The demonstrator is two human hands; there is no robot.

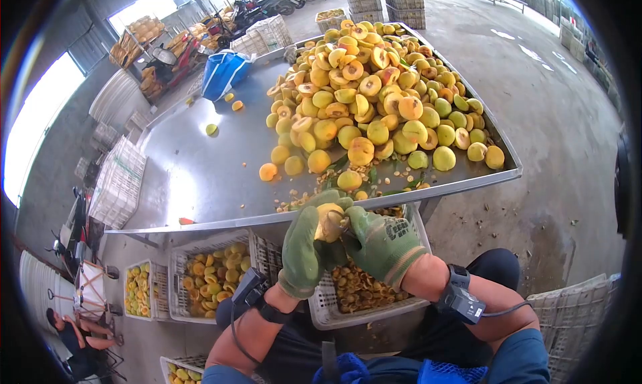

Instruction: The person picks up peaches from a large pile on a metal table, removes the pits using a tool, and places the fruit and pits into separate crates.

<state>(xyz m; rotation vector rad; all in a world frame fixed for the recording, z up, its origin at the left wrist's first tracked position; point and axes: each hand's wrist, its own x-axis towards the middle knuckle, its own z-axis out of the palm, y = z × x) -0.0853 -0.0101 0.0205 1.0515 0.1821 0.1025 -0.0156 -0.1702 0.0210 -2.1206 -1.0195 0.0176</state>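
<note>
In green work gloves, both my hands meet just off the table's front edge. My left hand (306, 247) is closed around a yellow peach (330, 222), whose cut face I cannot see clearly. Against the fruit's right side, my right hand (382, 240) is closed, with something small and dark at its fingertips that I cannot make out. Beneath the gloves stands a crate (324, 310) of brownish peach scraps or pits. Beyond them, a large heap of halved and whole yellow peaches (361, 103) covers the right part of the metal table (221, 163).
A blue bag (224, 73) lies on the table's far left. Loose pits (297, 200) and leaves are scattered near the front rim. Crates of peaches (214, 270) stand on the floor at left. Stacked crates (575, 310) are at right. Another person (77, 337) sits at lower left.
</note>
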